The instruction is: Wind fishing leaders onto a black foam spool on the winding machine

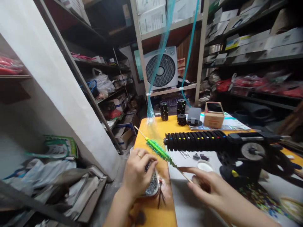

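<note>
My right hand (205, 184) pinches the near end of a thin wooden stick (161, 152) wrapped in green beaded material, which points up and to the left over the orange table (163, 126). My left hand (137, 171) is curled over a small container of dark beads (151, 186) at the table's left edge, fingertips dipping into it. A black roller with coloured dots (196, 141) lies across the table just beyond the stick, fixed to a black machine (251, 154).
Teal threads (161, 56) hang down to the table's far end. Black spools (181, 112), a phone stand (194, 116) and a cardboard box (213, 115) stand at the back. A box fan (161, 67) sits on a shelf. Crowded shelves line both sides.
</note>
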`<state>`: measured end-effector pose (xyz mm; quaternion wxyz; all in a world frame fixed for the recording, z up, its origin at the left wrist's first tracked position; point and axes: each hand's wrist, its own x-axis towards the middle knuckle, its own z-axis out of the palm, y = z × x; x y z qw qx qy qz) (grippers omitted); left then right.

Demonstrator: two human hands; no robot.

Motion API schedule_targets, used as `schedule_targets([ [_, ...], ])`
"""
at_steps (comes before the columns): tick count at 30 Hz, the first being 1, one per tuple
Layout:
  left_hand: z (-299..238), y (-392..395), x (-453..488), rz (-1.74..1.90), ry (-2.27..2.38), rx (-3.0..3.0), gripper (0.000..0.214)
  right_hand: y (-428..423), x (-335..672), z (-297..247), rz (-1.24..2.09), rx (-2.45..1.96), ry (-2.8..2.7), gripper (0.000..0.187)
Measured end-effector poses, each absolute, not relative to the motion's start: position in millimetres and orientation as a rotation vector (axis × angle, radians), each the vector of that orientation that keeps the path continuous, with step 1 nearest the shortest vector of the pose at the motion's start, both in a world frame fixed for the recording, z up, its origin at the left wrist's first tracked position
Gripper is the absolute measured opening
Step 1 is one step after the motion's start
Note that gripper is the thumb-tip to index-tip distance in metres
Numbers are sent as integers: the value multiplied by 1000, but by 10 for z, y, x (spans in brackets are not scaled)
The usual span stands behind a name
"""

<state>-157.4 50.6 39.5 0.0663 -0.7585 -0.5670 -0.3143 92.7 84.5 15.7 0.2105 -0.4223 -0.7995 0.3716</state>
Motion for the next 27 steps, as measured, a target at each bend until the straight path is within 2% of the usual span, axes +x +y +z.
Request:
schedule_targets([
  [4,186,627,-1505,-516,-1939,-2343,9,922,782,155,996,-1179,-2221,34],
  [8,28,850,-1375,-181,-2081,-2282,16,949,759,164,998,-1177,-2206,33],
  [12,19,991,-1298,-21,-2112,-2296,18,950,848,109,1031,-1207,-2174,37],
  [16,140,948,-1336,-110,-2102,-2358,19,933,936,43,1093,-1222,-2143,40],
  [21,326,705,-1588,-323,-2168,-2273,10,948,984,-6,1129,-1217,-2115,42],
  [27,194,319,-1561,-469,-2182,-2205,27,983,988,-124,1179,-1216,-2096,46],
])
